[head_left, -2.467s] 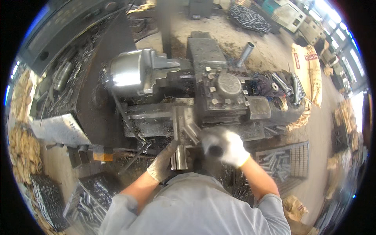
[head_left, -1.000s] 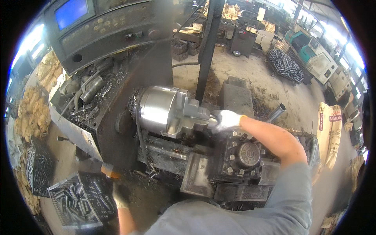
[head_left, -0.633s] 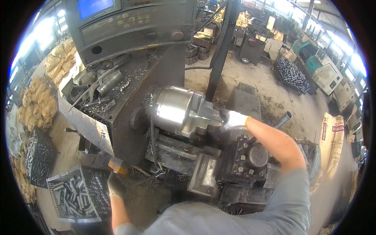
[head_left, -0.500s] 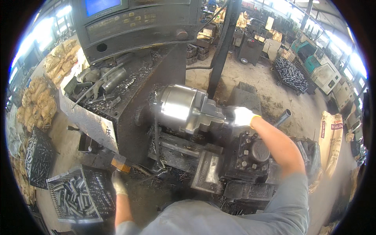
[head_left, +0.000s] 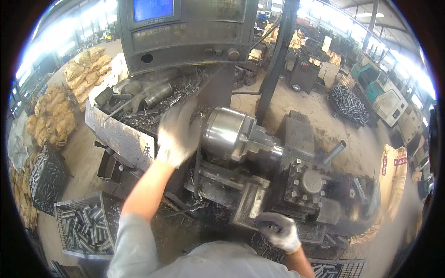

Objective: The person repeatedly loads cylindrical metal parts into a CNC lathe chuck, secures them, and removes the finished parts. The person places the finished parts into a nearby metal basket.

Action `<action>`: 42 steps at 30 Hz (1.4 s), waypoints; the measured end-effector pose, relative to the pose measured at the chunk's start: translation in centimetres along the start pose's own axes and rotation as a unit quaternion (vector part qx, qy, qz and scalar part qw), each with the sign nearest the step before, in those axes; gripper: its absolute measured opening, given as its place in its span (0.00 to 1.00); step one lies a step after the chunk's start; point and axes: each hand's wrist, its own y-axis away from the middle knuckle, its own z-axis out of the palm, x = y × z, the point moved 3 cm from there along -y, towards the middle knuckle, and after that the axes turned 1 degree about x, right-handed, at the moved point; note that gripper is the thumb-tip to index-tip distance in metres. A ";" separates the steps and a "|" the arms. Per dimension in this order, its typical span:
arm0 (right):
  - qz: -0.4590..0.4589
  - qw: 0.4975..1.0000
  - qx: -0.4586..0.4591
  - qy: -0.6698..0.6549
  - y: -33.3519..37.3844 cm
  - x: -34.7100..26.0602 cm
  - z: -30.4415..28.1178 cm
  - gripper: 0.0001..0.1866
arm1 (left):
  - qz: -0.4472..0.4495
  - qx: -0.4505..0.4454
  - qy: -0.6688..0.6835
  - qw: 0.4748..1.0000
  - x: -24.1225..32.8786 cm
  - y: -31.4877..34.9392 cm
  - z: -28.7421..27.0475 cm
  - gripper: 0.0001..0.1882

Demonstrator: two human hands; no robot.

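Observation:
My left hand (head_left: 178, 136), in a pale glove, is raised in front of the lathe's headstock, just left of the chuck. Motion smears its fingers, so I cannot tell what they hold. The shiny steel chuck (head_left: 223, 132) has stepped jaws (head_left: 259, 141), with a bright metal end (head_left: 277, 150) showing at their tip. Low at the front, my right hand (head_left: 280, 230) wears a white glove with dark, soiled fingers. Those fingers are curled beside the carriage slide (head_left: 250, 201); what lies inside them is hidden. Behind the slide stands the bolted tool post (head_left: 309, 181).
A control panel (head_left: 194, 39) with a blue screen rises above a chip-covered ledge (head_left: 185, 83). Wire baskets of metal tubes (head_left: 88, 227) stand at lower left. A upright pipe (head_left: 334, 150) and a paper sack (head_left: 391, 176) are at right. A cart of parts (head_left: 350, 104) stands farther back.
My left hand has risen from beside an orange-brown block to near the chuck. My right hand has come down from the jaws' end to the carriage front. The view has shifted slightly.

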 end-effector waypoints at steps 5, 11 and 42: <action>0.141 0.988 -0.045 -0.035 2.1 4.2 0.6 0.20 | -0.126 -0.152 -0.134 0.971 -3.3 -12.8 10.7 0.45; 0.157 0.985 -0.037 -0.068 4.2 7.9 0.0 0.17 | -0.193 -0.174 -0.102 0.960 -1.4 -13.7 12.1 0.46; -0.382 0.418 -0.822 0.066 45.1 -16.2 52.2 0.20 | -0.406 0.623 -0.615 -0.261 88.0 78.5 -46.8 0.37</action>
